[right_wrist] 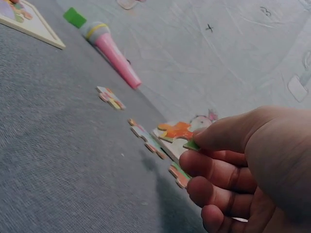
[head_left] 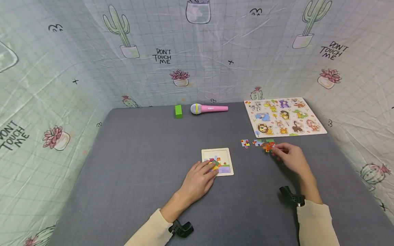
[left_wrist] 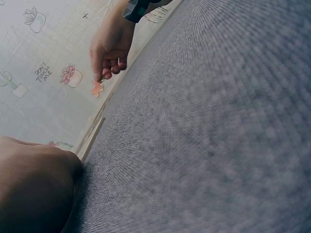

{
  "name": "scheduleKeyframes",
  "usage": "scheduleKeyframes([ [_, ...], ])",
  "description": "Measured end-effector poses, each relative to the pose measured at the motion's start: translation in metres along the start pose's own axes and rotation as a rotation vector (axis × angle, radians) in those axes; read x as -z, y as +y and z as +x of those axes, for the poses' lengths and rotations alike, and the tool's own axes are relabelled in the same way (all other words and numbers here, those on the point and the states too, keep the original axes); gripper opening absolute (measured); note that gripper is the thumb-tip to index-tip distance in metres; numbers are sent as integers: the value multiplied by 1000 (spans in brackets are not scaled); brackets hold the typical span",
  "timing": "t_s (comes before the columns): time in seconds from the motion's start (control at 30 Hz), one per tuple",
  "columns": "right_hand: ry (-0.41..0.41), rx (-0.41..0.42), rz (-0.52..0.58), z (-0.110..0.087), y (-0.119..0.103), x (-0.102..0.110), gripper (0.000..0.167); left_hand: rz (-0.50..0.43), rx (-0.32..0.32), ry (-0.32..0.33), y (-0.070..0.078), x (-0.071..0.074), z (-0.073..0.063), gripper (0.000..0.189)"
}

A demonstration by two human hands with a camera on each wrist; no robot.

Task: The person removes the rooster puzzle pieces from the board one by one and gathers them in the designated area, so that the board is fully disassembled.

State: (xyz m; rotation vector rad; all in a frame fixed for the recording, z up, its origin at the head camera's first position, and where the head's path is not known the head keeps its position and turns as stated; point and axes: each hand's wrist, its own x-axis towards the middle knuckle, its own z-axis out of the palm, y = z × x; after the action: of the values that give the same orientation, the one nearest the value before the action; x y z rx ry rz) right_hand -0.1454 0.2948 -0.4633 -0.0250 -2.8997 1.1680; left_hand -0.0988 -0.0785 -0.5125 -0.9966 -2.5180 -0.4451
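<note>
A small square wooden puzzle tray [head_left: 230,159] lies on the dark table, partly filled with colourful pieces. My left hand [head_left: 196,178] rests on it from the lower left, fingers extended over the pieces and covering some of them. Off to the right, my right hand [head_left: 292,159] pinches an orange puzzle piece [right_wrist: 176,130] with a green corner between thumb and index finger. In the right wrist view this piece is held up above the table. Several loose pieces lie nearby: a separate puzzle piece [head_left: 245,143] and a blue puzzle piece [head_left: 258,143] close to the right hand.
Behind the right hand lies a large animal puzzle board [head_left: 290,119]. A pink toy microphone [head_left: 212,108] and a green block [head_left: 178,111] are near the table's back edge. Patterned cloth [head_left: 212,68] rises behind the grey table [head_left: 138,153] and on both sides.
</note>
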Motion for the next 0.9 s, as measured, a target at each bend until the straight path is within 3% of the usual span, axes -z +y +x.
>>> scheduleKeyframes([
  [0.37, -76, -86, -108, 0, 11, 10, 39, 7, -3, -2, 0, 2, 1, 25],
  [0.73, -137, -167, -104, 0, 9, 14, 42, -4, 11, -15, 1, 2, 1, 25],
  [0.9, -183, -161, -124, 1, 9, 15, 43, -2, 7, 1, 1, 2, 1, 24],
])
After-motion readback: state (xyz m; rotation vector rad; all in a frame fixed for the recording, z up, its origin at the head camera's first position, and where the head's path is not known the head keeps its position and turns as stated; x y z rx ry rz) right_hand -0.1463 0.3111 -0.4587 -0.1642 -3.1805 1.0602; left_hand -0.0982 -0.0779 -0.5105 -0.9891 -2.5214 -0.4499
